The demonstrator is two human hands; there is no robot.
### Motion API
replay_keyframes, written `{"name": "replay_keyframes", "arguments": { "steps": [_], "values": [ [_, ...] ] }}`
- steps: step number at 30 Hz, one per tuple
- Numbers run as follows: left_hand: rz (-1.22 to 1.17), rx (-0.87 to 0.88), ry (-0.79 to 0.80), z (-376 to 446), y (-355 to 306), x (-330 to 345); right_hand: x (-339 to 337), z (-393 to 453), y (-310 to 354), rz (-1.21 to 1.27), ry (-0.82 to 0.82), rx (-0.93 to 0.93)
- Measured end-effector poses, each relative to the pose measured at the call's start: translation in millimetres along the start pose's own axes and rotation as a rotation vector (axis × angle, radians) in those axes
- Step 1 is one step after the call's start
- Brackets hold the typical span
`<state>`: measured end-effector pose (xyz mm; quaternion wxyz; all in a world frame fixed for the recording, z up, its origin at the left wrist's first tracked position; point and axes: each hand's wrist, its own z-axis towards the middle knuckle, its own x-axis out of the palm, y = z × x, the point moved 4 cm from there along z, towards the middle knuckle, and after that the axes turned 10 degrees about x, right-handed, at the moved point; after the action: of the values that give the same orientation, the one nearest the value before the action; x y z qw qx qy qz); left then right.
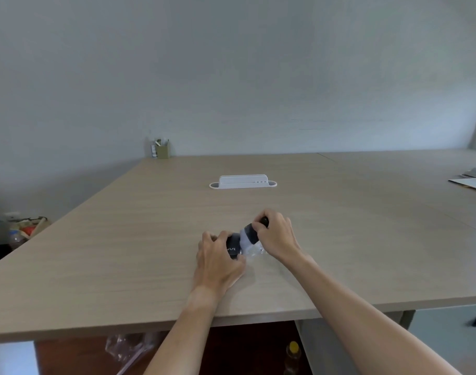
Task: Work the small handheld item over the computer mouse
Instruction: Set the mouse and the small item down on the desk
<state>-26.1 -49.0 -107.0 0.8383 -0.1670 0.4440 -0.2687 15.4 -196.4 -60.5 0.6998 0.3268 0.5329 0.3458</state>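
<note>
Wood-grain desk [150,239]: near its near edge, the left hand [218,263] grips a black computer mouse [232,247]; the right hand [278,236] pinches a small dark item [251,234] just right of it.

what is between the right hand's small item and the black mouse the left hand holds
A clear plastic wrapper partly covers the black computer mouse in the left hand; the right hand grips the dark item there.
</note>
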Motion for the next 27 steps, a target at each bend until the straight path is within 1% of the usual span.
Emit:
{"name": "replay_keyframes", "arguments": {
  "steps": [3,6,8,12,16,19,21,24,27],
  "values": [
    [-0.016,0.017,-0.005,0.1,-0.8,-0.2,-10.4,0.8,3.2,-0.020,-0.080,-0.057],
    [-0.009,0.042,-0.043,1.3,0.7,0.1,-21.9,-4.2,1.6,-0.067,-0.108,-0.095],
    [0.015,0.046,-0.039,2.2,1.4,0.9,-26.3,-8.9,-2.4,-0.119,-0.096,-0.108],
    [0.056,0.026,-0.002,3.4,3.1,2.5,-23.6,-14.6,-17.0,-0.308,-0.092,-0.240],
    [0.062,0.014,0.000,3.4,3.8,3.0,-21.1,-24.9,-34.6,-0.482,-0.075,-0.248],
    [0.063,0.016,0.002,3.3,4.1,3.1,-15.2,-37.2,-34.9,-0.575,-0.001,-0.292],
    [0.058,0.021,0.006,2.5,3.7,3.0,-9.5,-42.4,-33.7,-0.575,0.032,-0.339],
    [0.047,0.028,0.017,1.7,2.7,2.6,0.2,-42.9,-37.8,-0.569,0.029,-0.310],
    [0.043,0.034,0.030,1.3,3.2,3.0,5.9,-45.0,-41.7,-0.647,0.031,-0.247]
  ]
}}
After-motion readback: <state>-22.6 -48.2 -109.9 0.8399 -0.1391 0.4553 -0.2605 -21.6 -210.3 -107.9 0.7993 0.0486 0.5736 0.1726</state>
